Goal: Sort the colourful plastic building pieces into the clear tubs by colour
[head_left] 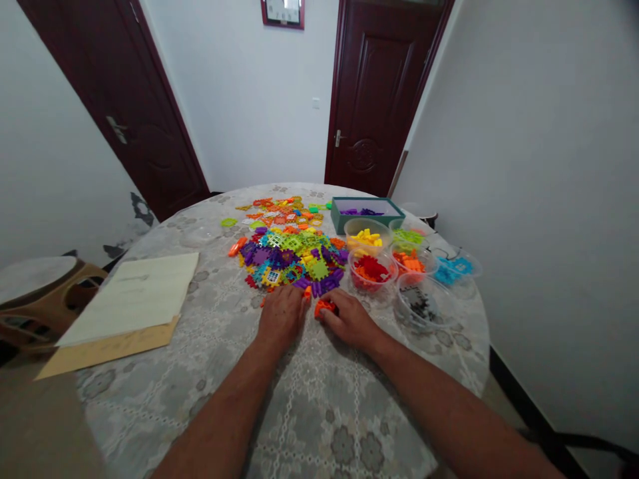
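A heap of coloured plastic building pieces (289, 249) lies in the middle of a round table (224, 372) covered with a patterned cloth. My left hand (280, 314) rests knuckles up at the near edge of the heap, fingers curled under; what they hold, if anything, is hidden. My right hand (349, 320) lies beside it, fingers pinched on a small orange piece (323, 307).
Clear bowls hold sorted pieces: yellow (368, 237), red (372, 269), orange (412, 263), green (408, 234), blue (455, 267), dark (419, 305). A teal box (367, 211) holds purple ones. Papers (132, 296) lie left. A stool (40, 299) stands left of the table.
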`<action>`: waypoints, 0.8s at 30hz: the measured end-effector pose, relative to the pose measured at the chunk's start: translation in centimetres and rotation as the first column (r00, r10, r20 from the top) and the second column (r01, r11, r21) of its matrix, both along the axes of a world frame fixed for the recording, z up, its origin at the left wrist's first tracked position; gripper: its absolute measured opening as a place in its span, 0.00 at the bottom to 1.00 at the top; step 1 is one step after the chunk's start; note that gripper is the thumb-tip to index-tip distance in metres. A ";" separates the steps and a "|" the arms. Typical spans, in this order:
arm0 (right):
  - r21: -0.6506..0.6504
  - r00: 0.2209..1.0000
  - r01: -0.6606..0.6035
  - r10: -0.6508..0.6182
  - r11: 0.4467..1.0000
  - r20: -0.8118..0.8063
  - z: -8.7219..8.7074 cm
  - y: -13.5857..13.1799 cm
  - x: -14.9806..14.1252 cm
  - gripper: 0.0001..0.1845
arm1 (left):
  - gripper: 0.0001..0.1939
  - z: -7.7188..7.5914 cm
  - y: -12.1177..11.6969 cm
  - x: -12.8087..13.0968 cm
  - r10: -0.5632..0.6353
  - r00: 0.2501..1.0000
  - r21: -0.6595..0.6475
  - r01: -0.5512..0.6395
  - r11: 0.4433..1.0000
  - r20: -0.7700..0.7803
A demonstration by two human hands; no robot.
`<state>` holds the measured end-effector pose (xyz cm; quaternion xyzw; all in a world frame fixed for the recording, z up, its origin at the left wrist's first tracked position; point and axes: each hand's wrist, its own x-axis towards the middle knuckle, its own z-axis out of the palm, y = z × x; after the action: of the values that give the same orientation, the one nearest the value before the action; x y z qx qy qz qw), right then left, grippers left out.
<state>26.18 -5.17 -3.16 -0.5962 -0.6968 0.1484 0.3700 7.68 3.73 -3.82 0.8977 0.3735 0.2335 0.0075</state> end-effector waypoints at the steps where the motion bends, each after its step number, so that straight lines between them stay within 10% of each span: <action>1: 0.037 1.000 0.006 -0.006 0.999 -0.019 0.0 0.1 0.0 0.06 | 0.12 -0.1 0.1 -0.1 -0.031 0.999 0.000 0.031 1.000 0.039; 12: 0.032 0.994 -0.108 0.109 0.994 -0.019 -0.7 0.2 -0.1 0.05 | 0.10 -0.3 0.1 -1.7 -0.305 0.945 -0.044 0.312 0.949 0.120; 24: -0.039 0.993 -0.102 0.099 0.994 -0.071 -0.3 -0.1 -0.1 0.07 | 0.09 0.4 -0.4 -1.5 -0.222 0.975 -0.076 0.219 0.973 -0.031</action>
<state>26.13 -5.31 -3.41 -0.5628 -0.7094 0.2019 0.3730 6.22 3.31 -3.46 0.9372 0.2798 0.2000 0.0585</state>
